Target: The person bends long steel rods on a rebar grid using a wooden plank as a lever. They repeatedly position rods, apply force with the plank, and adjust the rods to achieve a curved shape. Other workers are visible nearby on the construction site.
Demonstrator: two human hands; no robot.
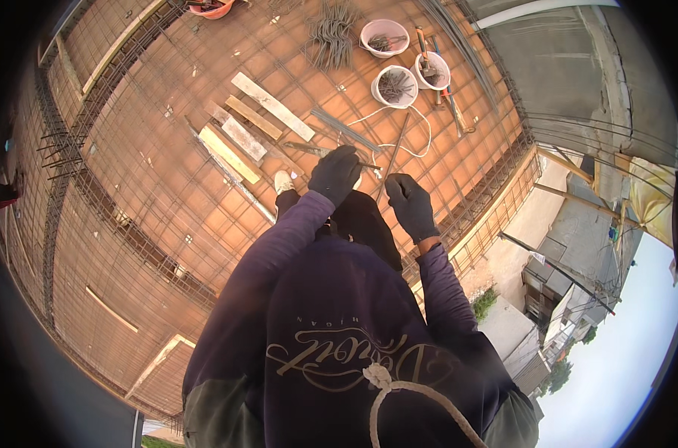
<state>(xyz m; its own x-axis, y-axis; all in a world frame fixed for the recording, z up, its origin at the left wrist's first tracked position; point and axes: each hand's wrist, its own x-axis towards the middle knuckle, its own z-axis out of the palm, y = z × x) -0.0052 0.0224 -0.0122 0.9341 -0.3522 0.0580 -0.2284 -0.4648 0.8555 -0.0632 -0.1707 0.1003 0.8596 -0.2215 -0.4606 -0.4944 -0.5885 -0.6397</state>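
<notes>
"What is underfoot out there?"

"An orange-brown floor [171,160], crossed by a grid of steel bars [122,179]. At the right it ends along a raised edge of bars and timber, with a grey concrete wall [548,82] beyond its upper part."

"And past that edge?"

"Rooftops [507,317], some greenery [485,302] and a pale blue sky [623,321]; it is daylight, outdoors."

"Where are the hands?"

"Both wear dark gloves, over the floor in front of the body. The left hand [335,176] has its grip closed around a dark tool [372,166], whose end juts out toward the right hand [411,207]."

"And the right one's grip?"

"Fingers curled in. A thin rod [399,142] runs up from beside them, but I cannot tell whether they hold it."

"What lies on the floor nearby?"

"Wooden boards [272,106] side by side, ahead and to the left. A white cord [418,154] loops near the rod. Farther ahead stand three white buckets [441,72] with metal pieces in them, a hammer [422,43] sticking out of one, and beside them a pile of bent steel [330,37]."
</notes>
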